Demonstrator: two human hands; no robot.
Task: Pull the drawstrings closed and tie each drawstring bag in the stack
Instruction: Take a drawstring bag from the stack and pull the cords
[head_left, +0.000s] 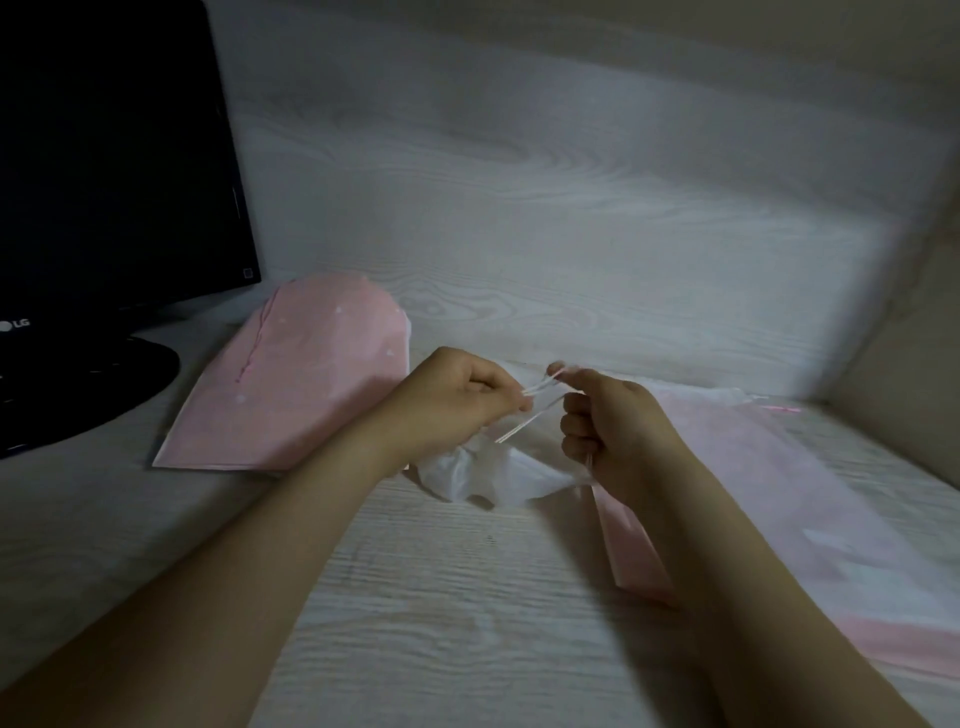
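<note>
- We see two bare forearms reaching in from the bottom edge over the white wood-grain bench (441, 597).
- A pink drawstring bag (810, 499) lies flat on the bench at right, partly under the right forearm. Its white gathered mouth (488, 475) is bunched up at centre, just below both hands.
- Right hand (618, 436): fingers (576, 428) clenched into a fist round one cord, with the index tip hooked up top.
- Left hand (457, 400): fingertips pinching the thin white drawstrings (524, 421), the rest of the hand curled.
- The drawstrings run taut between the two hands and slant down to the gathered mouth. We cannot tell if a knot is formed.
- Farther left, a pile of pink bags (301, 384) lies flat on the bench beyond the left wrist, with a thin pink cord on top.
- Far left: a black LG monitor (104, 156), screen dark, its round base (78, 395) on the bench.
- Behind everything is a pale wood-grain back panel (545, 182).
</note>
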